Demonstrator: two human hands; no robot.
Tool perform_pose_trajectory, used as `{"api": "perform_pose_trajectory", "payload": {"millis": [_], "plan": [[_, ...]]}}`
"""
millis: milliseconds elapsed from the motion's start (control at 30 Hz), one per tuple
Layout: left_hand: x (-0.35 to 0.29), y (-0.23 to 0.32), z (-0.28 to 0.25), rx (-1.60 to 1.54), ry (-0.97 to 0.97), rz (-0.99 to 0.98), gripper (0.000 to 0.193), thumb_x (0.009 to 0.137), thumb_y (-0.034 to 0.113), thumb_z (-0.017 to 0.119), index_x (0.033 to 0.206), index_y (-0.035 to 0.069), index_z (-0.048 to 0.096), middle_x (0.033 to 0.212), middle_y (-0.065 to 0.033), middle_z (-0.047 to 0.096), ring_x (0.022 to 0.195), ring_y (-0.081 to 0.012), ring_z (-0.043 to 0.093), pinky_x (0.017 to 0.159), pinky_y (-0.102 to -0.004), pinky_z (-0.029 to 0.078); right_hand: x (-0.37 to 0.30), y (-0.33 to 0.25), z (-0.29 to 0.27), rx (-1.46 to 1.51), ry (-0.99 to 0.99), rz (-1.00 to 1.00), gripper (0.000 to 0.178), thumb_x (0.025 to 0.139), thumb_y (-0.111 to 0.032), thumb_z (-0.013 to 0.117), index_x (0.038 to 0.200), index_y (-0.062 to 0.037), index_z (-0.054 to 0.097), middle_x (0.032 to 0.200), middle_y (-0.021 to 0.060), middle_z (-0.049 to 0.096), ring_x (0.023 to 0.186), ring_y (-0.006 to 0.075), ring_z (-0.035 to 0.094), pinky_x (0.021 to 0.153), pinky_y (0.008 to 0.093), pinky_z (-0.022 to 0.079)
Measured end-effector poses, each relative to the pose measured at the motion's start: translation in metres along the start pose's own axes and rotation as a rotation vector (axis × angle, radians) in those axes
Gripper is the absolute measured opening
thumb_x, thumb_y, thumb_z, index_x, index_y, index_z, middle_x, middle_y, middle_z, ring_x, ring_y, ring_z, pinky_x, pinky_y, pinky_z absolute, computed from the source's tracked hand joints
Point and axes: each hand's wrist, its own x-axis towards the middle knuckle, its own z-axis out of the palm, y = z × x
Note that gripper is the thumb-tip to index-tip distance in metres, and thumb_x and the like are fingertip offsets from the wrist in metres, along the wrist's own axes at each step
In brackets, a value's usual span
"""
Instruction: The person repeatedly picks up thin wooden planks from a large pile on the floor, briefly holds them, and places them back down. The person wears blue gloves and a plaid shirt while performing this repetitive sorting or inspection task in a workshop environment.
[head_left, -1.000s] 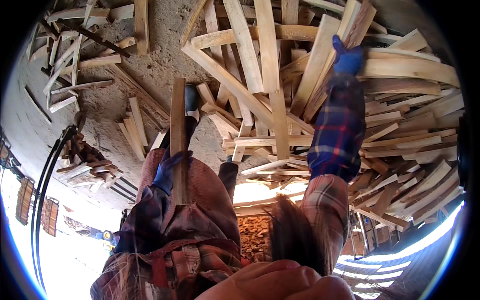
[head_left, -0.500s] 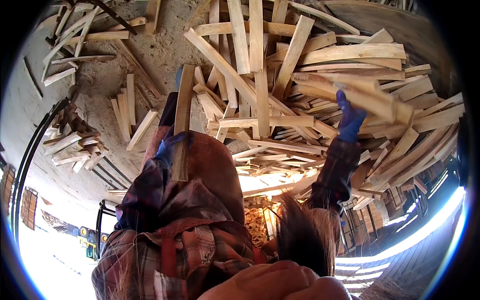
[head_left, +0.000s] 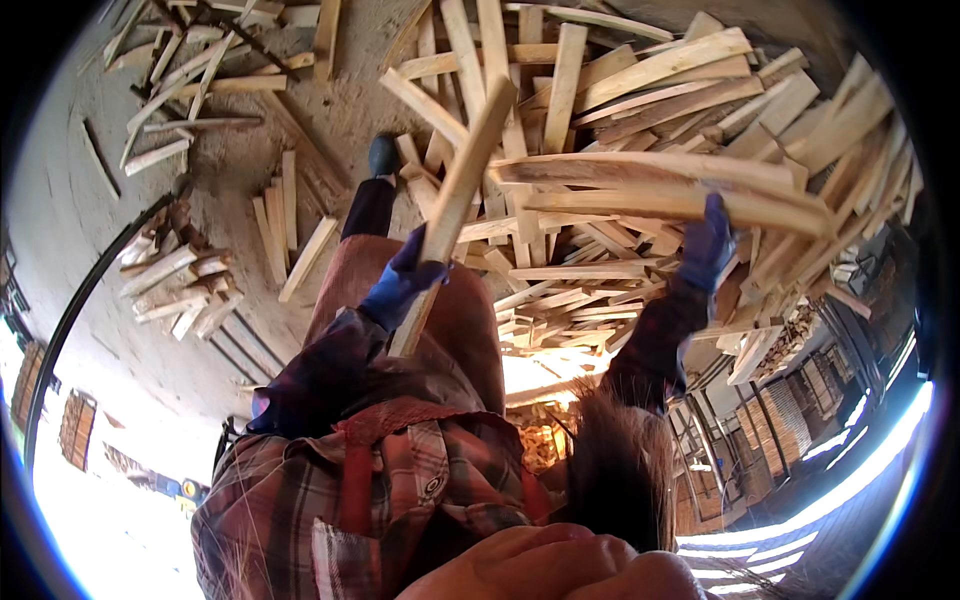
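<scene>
My left hand (head_left: 405, 280), in a blue glove, is closed round a long wooden slat (head_left: 468, 175). That slat stands tilted in front of my legs, its upper end leaning right over the pile. On the right, my other blue-gloved hand, the right hand (head_left: 708, 245), grips wooden slats (head_left: 655, 204) near their right end. Two of them appear to lie together there, stretching left above the heap, slightly blurred. Their far ends come close to the left-hand slat; whether they touch, I cannot tell. Below both hands spreads a large pile of loose wooden slats (head_left: 600, 270).
Farther left on the dusty floor (head_left: 345, 110) lie a small stack of split wood (head_left: 180, 285), several loose slats (head_left: 290, 210) and a scattered heap (head_left: 205, 85). A dark curved metal bar (head_left: 75, 285) rises at the left. My knee (head_left: 370, 270) and shoe (head_left: 383, 155) are close by.
My left hand has lifted its slat up and right, off my thigh, tilting it rightward. The slats in my right hand have shifted left and lie more level. The view has turned slightly.
</scene>
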Motion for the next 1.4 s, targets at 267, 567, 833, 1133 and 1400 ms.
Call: {"api": "perform_pose_trajectory", "payload": {"millis": [267,567,833,1133,1400], "plan": [[0.045,0.005,0.066,0.899,-0.194,0.450,0.064,0.081,0.004,0.056,0.140,0.009,0.032,0.093,-0.0195,0.058,0.078,-0.0286,0.063,0.068,-0.0381,0.048,0.068,0.094,0.026,0.266,0.033,0.103,0.050,0.078,-0.023,0.073,0.118,-0.0006,0.054,0.105,0.0092,0.060,0.093,0.0193,0.057,0.078,0.0319,0.048],[0.057,-0.025,0.041,1.009,-0.149,0.267,0.069,0.079,0.010,0.055,0.142,0.007,0.025,0.089,-0.0263,0.059,0.071,-0.0389,0.061,0.063,-0.0425,0.047,0.048,0.183,0.105,-0.633,0.274,0.078,0.074,0.059,-0.044,0.081,0.108,0.0062,0.058,0.102,0.0181,0.065,0.089,0.0308,0.064,0.076,0.0394,0.050],[0.023,0.019,0.008,0.574,-0.099,0.043,0.063,0.078,0.012,0.061,0.135,0.004,0.036,0.095,-0.0194,0.063,0.076,-0.0296,0.061,0.071,-0.0369,0.048,0.045,0.159,0.091,-0.937,0.332,0.100,0.095,0.057,-0.054,0.077,0.117,0.0121,0.046,0.109,0.0260,0.059,0.100,0.0357,0.060,0.085,0.0407,0.049],[-0.009,0.025,-0.121,-0.347,0.151,-0.021,0.050,0.080,0.012,0.064,0.124,-0.003,0.044,0.095,-0.0158,0.062,0.076,-0.0240,0.063,0.066,-0.0371,0.054,0.032,-0.066,0.335,-1.054,-0.257,-0.536,0.070,0.069,-0.048,0.074,0.116,-0.0011,0.054,0.098,0.0162,0.061,0.087,0.0264,0.060,0.082,0.0386,0.048],[0.066,0.062,-0.150,-0.387,0.079,-0.111,0.035,0.082,0.010,0.062,0.113,0.000,0.050,0.076,-0.0172,0.062,0.062,-0.0246,0.062,0.051,-0.0375,0.050,0.011,-0.063,0.411,-0.254,-0.753,-0.316,0.046,0.083,-0.025,0.060,0.122,-0.0025,0.050,0.115,0.0117,0.055,0.106,0.0227,0.053,0.094,0.0374,0.042]]}}
